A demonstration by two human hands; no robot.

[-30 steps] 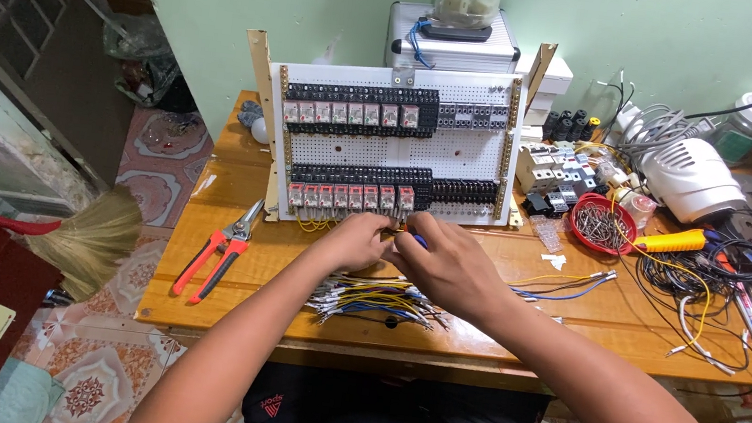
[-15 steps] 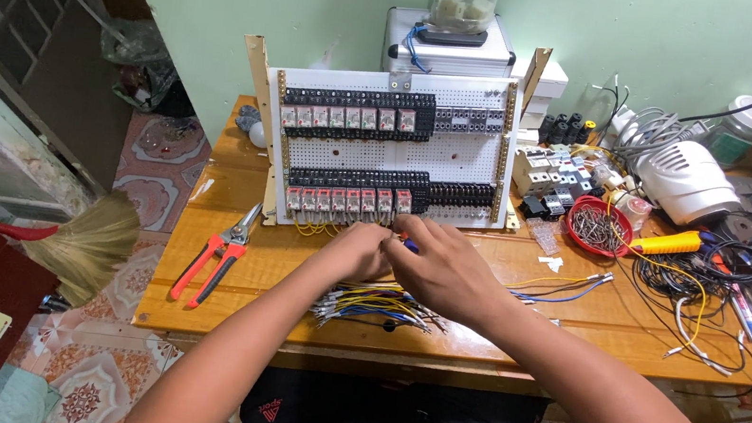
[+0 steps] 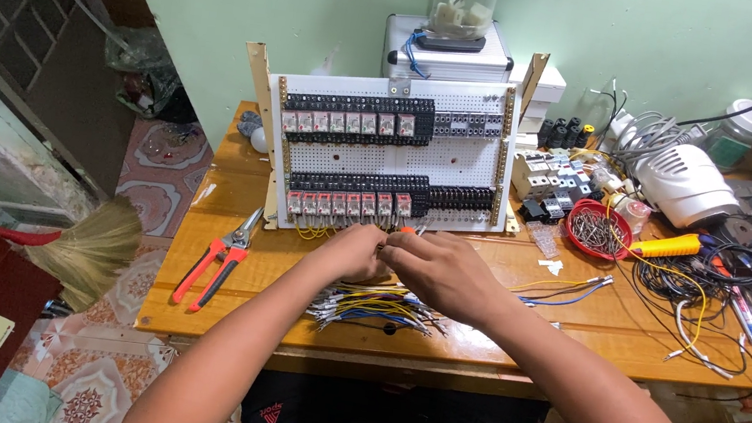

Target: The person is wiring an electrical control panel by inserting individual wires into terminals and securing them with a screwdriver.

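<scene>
A white perforated panel [image 3: 458,169] stands upright on the wooden table [image 3: 221,307], carrying two rows of black relay sockets and terminal blocks. My left hand [image 3: 354,251] and my right hand [image 3: 441,269] meet just below the panel's lower relay row. Both have their fingers pinched together on a thin wire or small tool; what exactly they hold is hidden by the fingers. Under my wrists lies a bundle of short yellow, blue and black wires [image 3: 369,306] with ferruled ends.
Red-handled pliers [image 3: 215,259] lie at the table's left. A few loose wires [image 3: 567,290], a red bowl of small parts [image 3: 595,231], a yellow-handled tool [image 3: 668,246], tangled cables and a white appliance [image 3: 685,183] crowd the right. A broom [image 3: 89,248] leans at the left.
Both hands have moved slightly up toward the panel's lower edge and stayed pressed together. The wire bundle and other items have not moved.
</scene>
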